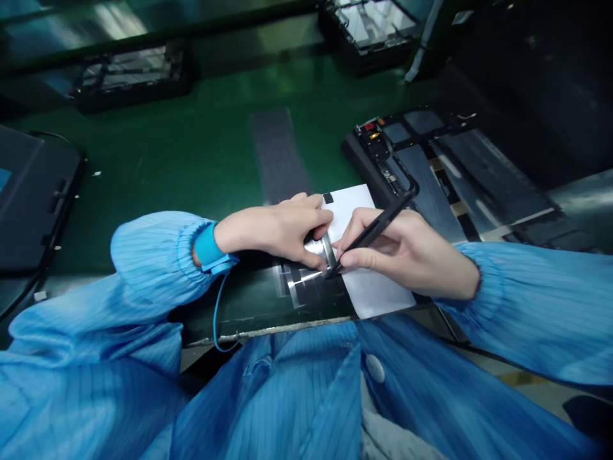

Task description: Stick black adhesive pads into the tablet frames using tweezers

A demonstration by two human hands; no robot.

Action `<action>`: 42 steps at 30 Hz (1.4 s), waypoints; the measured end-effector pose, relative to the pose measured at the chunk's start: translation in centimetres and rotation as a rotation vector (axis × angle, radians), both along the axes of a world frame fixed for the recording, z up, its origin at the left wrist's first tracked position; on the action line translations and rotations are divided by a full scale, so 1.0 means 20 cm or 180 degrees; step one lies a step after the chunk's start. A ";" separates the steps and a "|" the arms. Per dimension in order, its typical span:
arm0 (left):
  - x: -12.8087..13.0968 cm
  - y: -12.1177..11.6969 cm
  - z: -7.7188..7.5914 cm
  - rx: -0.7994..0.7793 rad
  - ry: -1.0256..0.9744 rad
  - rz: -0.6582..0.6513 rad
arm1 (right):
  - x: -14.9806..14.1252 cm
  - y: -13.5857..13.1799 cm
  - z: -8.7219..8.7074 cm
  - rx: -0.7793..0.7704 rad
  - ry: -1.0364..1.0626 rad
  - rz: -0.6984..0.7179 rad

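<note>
My right hand (407,249) is closed like a pen grip around a slim black stick tool (378,223) with a bent upper end. The tool's lower tip rests by a small silvery piece (327,250) at the left edge of a white sheet (383,294). My left hand (275,230) lies palm down, its thumb and forefinger on either side of the silvery piece, pressing on it; its other fingers are partly hidden. A black square (328,198) sticks to the sheet's upper corner. Clear film with dark patches (306,287) lies under and below my left thumb.
A dark strip (280,150) lies on the green mat (201,147). An opened device with exposed parts (431,172) stands close on the right. A dark case (33,191) is at the left; two framed units (131,70) (373,29) sit farther back. A blue wrist cord (218,313) hangs from my left wrist.
</note>
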State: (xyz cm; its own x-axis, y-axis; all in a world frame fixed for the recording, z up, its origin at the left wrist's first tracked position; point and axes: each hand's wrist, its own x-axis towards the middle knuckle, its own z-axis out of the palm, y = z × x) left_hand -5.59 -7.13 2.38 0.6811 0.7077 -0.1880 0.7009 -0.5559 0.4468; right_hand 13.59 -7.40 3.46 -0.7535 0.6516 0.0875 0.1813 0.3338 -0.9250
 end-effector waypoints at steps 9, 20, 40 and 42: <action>0.03 0.05 0.14 -0.0435 -0.0454 0.0427 | 0.26 0.31 0.20 0.0240 0.0517 -0.1311; 0.27 0.02 -0.10 0.1052 -0.1698 0.0278 | 0.17 0.50 -0.04 -0.0184 0.0026 -0.0777; 0.26 0.01 -0.08 0.0967 -0.1289 -0.0118 | 0.18 0.49 0.00 -0.0297 -0.0175 -0.0968; 0.27 0.01 -0.08 0.0937 -0.1229 -0.0124 | 0.17 0.49 0.00 -0.0281 -0.0175 -0.0963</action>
